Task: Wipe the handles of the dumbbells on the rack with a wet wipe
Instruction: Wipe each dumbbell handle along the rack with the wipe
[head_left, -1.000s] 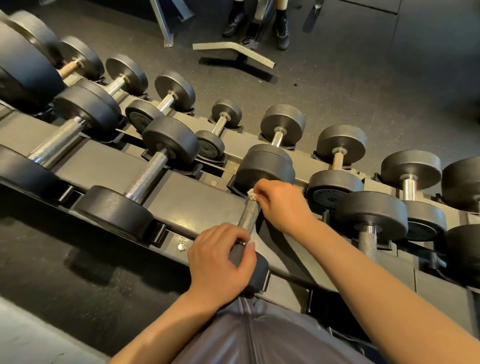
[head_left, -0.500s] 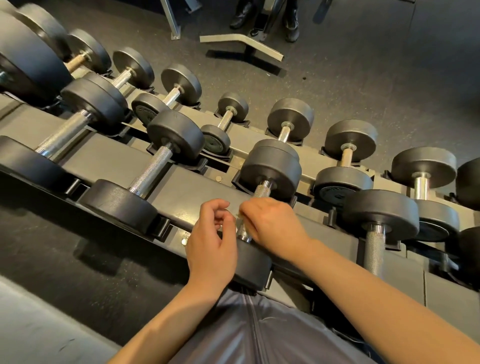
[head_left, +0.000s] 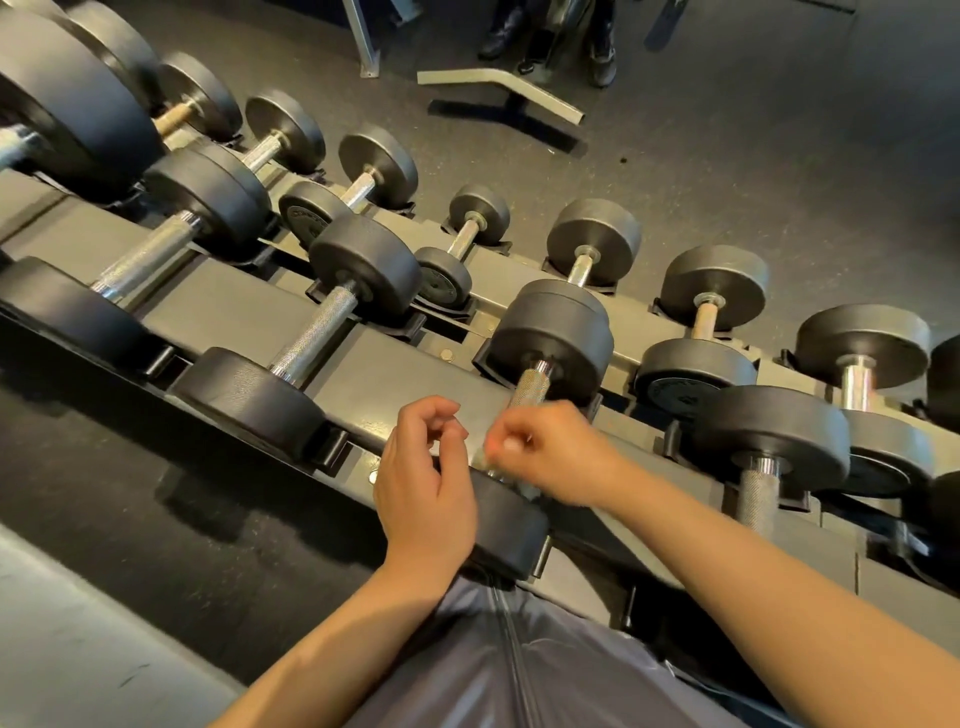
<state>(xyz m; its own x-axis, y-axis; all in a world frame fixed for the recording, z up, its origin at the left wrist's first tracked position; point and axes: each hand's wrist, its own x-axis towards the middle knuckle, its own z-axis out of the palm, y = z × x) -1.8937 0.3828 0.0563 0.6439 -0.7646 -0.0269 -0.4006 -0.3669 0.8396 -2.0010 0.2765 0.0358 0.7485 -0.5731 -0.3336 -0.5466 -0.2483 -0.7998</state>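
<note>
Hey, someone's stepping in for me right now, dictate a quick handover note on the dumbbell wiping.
Left hand: loosely curled, holding nothing, hovering by the near end of the front-row dumbbell.
Right hand: fingers curled over the near part of that dumbbell's handle; a pale bit at the fingertips is probably the wet wipe, blurred.
Done: cannot tell from this view which handles are already wiped.
Left: finish this handle, then work along the other dumbbells on the rack, front and back rows.

We see dark speckled rubber floor (head_left: 753, 171), a grey metal machine foot (head_left: 501, 85) casting shadow, shoes (head_left: 602, 57) beyond.
</note>
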